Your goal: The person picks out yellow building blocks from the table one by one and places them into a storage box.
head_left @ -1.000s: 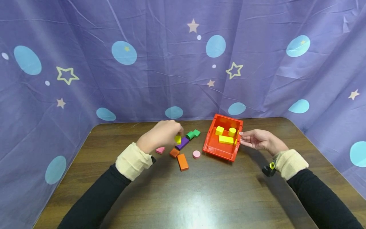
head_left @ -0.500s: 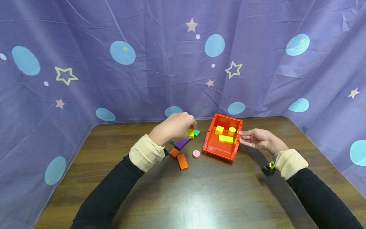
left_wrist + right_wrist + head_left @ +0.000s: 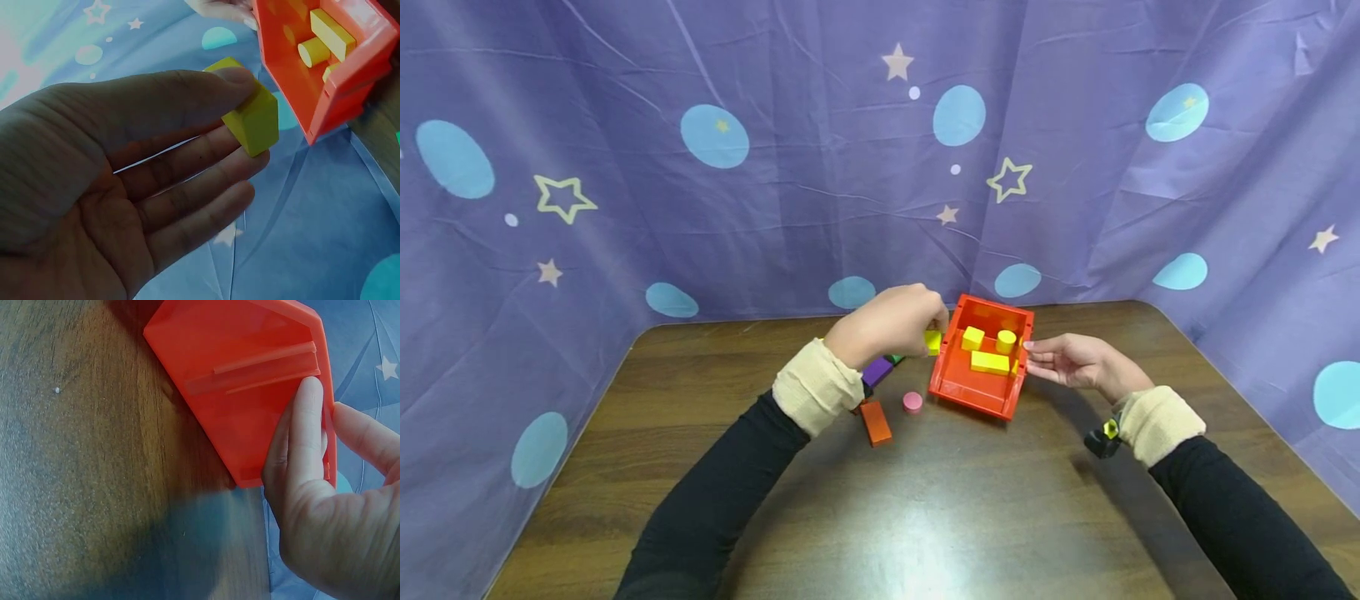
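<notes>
Between thumb and fingers, my left hand [image 3: 891, 321] pinches a yellow block [image 3: 253, 115] just off the left rim of a red bin [image 3: 972, 398]. The bin tilts toward me a little, its open side showing. Inside lie a yellow cube [image 3: 972, 337], a yellow cylinder [image 3: 1006, 342] and a yellow rectangular block [image 3: 989, 362]; another yellow piece shows partly by the right wall. My right hand [image 3: 1086, 363] holds the bin's right rim, the thumb at the edge and the fingers against the outer wall [image 3: 244, 356].
Left of the bin on the wooden table [image 3: 1000, 500] lie a pink disc [image 3: 912, 402], an orange block [image 3: 876, 423] and a purple block [image 3: 877, 371]. A green piece [image 3: 897, 358] is mostly hidden by my left hand. A purple patterned curtain [image 3: 820, 208] hangs behind the table.
My left hand has carried the yellow block rightward, from over the loose blocks to the bin's left rim. The right hand and the bin have stayed in place.
</notes>
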`<state>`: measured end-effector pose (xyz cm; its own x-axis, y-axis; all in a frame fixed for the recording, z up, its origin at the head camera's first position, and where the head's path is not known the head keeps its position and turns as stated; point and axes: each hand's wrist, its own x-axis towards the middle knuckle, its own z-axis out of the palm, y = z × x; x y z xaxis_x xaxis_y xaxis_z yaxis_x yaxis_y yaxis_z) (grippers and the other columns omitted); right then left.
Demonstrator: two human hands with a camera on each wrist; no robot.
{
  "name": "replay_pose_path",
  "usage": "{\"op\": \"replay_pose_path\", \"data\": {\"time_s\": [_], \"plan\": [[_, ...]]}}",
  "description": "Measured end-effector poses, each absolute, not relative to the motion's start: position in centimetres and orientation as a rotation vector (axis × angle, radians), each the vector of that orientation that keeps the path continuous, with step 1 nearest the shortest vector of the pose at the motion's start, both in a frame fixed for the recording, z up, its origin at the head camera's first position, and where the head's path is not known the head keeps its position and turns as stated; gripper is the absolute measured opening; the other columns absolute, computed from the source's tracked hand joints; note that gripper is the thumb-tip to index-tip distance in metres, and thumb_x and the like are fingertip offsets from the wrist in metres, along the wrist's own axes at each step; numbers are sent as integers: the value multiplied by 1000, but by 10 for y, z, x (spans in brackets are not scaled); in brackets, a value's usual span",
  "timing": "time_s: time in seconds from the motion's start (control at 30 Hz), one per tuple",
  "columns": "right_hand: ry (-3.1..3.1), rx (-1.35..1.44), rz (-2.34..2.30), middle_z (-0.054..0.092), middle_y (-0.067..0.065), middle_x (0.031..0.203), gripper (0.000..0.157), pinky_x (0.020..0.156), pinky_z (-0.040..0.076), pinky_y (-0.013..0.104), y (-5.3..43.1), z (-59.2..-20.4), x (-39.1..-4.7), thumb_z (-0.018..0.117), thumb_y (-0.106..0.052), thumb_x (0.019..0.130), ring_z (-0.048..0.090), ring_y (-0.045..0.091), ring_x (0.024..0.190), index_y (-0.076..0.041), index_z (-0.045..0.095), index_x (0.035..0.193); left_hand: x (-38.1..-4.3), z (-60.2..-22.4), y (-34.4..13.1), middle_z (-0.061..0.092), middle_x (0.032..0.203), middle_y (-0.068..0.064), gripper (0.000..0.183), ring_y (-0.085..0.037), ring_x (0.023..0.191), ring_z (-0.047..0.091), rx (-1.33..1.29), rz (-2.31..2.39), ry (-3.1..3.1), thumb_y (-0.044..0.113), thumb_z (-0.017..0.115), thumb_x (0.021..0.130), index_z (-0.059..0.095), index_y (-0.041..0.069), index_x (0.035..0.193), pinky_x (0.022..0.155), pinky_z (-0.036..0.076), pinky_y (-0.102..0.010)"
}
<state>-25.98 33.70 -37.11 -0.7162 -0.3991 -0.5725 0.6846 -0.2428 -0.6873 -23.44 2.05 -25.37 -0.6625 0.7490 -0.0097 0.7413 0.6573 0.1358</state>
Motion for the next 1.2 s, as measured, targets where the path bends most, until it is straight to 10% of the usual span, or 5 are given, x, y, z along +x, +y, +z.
{"op": "replay_pose_path", "data": {"time_s": [0.37, 0.63, 1.2], "plan": [[1261, 290, -2001, 74, 7, 92, 34, 88, 59, 26, 340, -372, -261, 43, -5, 107, 73, 15, 87, -4, 74, 92, -245, -258, 53, 32, 70, 1, 30, -13, 68, 30, 1396, 243, 2663, -7, 73, 77, 50, 11, 68, 59, 23, -24], [1279, 309, -2004, 74, 8, 90, 40, 87, 59, 26, 339, -372, -262, 39, -6, 108, 72, 15, 86, -2, 74, 90, -249, -262, 73, 70, 92, -4, 23, -14, 81, 52, 1364, 226, 2648, -6, 73, 78, 78, 3, 99, 68, 43, -22], [1316, 336, -2005, 74, 7, 89, 41, 86, 59, 25, 339, -373, -263, 36, -6, 108, 72, 15, 84, -3, 73, 91, -264, -275, 104, 73, 93, -2, 19, -13, 82, 61, 1389, 158, 2608, -4, 76, 78, 80, 7, 94, 71, 53, -21]]}}
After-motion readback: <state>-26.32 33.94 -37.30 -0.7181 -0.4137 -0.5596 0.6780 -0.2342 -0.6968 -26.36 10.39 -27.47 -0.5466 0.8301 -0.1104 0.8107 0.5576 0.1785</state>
